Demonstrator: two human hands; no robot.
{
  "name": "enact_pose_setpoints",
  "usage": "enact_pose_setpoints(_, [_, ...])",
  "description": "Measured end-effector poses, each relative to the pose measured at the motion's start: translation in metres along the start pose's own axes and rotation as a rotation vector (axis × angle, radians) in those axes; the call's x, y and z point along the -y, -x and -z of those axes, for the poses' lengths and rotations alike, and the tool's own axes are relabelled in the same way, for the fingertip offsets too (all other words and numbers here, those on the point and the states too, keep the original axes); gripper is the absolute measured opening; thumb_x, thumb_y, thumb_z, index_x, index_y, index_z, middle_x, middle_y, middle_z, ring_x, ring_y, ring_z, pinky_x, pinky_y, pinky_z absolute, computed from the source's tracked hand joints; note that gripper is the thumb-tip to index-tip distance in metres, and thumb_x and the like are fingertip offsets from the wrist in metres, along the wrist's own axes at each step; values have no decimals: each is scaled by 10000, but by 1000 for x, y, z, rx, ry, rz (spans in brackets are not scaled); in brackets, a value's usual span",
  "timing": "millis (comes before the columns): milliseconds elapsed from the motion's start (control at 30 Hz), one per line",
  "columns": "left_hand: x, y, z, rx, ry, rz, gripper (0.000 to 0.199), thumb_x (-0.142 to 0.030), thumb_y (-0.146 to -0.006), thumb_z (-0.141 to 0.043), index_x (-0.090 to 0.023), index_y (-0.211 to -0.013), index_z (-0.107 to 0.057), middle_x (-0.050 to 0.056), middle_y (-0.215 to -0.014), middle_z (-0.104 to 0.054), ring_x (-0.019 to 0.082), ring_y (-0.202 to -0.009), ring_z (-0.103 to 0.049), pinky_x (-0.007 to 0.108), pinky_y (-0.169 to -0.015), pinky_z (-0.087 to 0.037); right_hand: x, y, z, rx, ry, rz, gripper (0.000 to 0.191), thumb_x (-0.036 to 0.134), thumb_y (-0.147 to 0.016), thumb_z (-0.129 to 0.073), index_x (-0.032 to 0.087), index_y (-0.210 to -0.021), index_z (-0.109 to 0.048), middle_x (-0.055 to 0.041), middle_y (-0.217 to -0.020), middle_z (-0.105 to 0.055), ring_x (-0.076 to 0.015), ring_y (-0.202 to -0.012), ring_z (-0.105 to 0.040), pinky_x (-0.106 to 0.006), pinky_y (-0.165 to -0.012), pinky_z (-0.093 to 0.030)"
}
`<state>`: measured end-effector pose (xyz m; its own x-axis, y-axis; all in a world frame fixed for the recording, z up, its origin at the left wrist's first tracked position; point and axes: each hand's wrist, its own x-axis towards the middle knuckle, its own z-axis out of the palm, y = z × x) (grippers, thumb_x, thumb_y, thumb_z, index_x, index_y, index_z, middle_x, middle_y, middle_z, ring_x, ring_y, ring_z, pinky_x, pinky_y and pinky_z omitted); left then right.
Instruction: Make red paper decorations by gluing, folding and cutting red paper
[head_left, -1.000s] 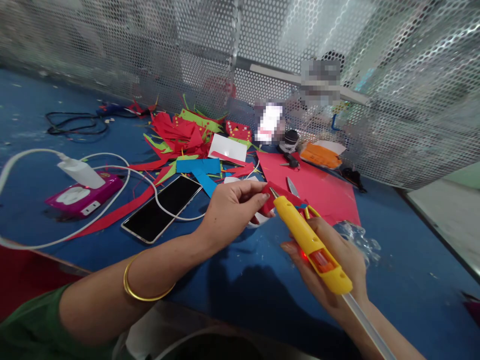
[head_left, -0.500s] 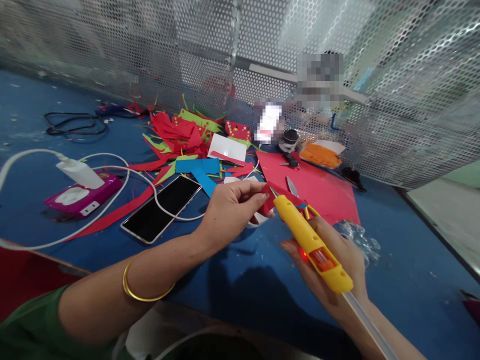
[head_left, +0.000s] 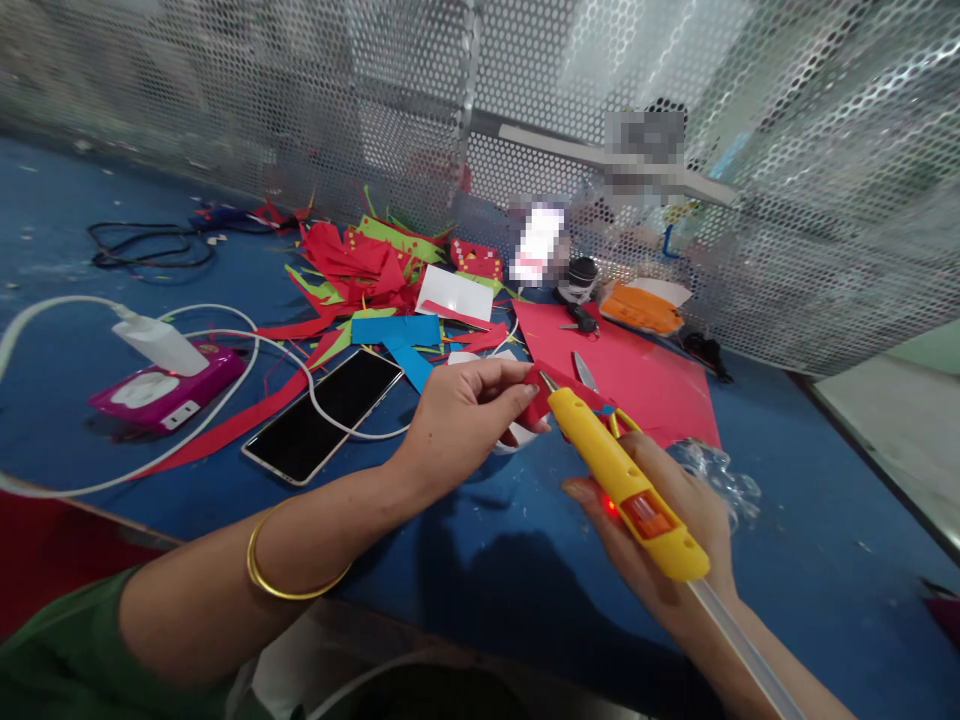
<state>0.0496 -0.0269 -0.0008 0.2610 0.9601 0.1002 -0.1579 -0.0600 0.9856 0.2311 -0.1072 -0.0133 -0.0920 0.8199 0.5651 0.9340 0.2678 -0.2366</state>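
Between the thumb and fingers of my left hand is a small red paper piece, pinched near the middle of the view. My right hand is wrapped round a yellow hot glue gun, with a clear glue stick sticking out of its back end. The gun's metal nozzle points at the red paper and is at or very near its upper edge; I cannot tell if they touch. A red light glows on the gun's side. Scissors lie partly hidden behind the gun.
A black-screened phone lies left of my left hand, crossed by a white cable. Further left is a purple power socket with a white charger. Coloured paper scraps, a red sheet, keys and crumpled clear plastic lie around.
Almost nothing differs. The glue gun has shifted very slightly in my right hand, its nozzle still at the red paper. My left hand keeps its pinch.
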Motion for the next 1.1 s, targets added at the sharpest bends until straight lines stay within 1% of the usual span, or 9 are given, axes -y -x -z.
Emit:
enact_pose_setpoints(100, [-1,-1,-1,-5,3,1,210,-223,-813,-703,-149,-989,-790,16,-754,-734,125,-626,-709,165,-473,-534,-3,-1,1,23,2,40,358,572,-916,-593,230,-820,-554,29,-580,-610,-145,-463,-593,-241,-447,-391])
enact_pose_setpoints(200, [0,-1,-1,-7,-2,-1,217,-226,-808,-701,-155,-992,-792,22,-760,-739,132,-633,-711,176,-475,-536,-4,-2,2,33,-10,29,331,548,-919,-600,231,-833,-554,22,-603,-635,-152,-477,-615,-242,-450,-409])
enact_pose_setpoints(400, [3,-1,0,-1,6,-10,219,-240,-808,-707,-152,-990,-789,26,-782,-747,131,-630,-713,173,-471,-535,-3,-2,2,25,2,17,365,578,-914,-595,244,-802,-501,39,-572,-606,-140,-454,-586,-232,-435,-388])
enact_pose_setpoints(600, [2,-1,1,-2,-11,-9,211,-230,-818,-697,-150,-991,-788,23,-759,-743,131,-633,-714,171,-477,-537,-5,-2,1,38,-16,16,342,562,-922,-592,236,-834,-540,20,-609,-645,-153,-476,-615,-238,-439,-394])
enact_pose_setpoints(800, [2,-1,1,12,-3,-19,210,-232,-822,-700,-158,-995,-793,17,-736,-735,132,-627,-715,169,-476,-535,-3,-1,2,13,29,24,378,595,-916,-586,245,-807,-497,41,-562,-602,-146,-446,-575,-233,-433,-371])
enact_pose_setpoints(1000, [2,-1,1,12,20,-15,207,-225,-818,-705,-138,-988,-785,6,-716,-723,124,-619,-713,153,-470,-528,-3,-1,2,20,31,30,389,609,-932,-558,244,-811,-499,40,-567,-612,-147,-451,-587,-234,-430,-382])
enact_pose_setpoints(1100, [2,-1,1,13,19,-18,210,-224,-819,-706,-126,-991,-777,6,-721,-725,121,-619,-714,151,-471,-533,-4,-2,2,27,24,36,395,618,-936,-548,239,-829,-527,28,-590,-635,-153,-472,-611,-239,-434,-397])
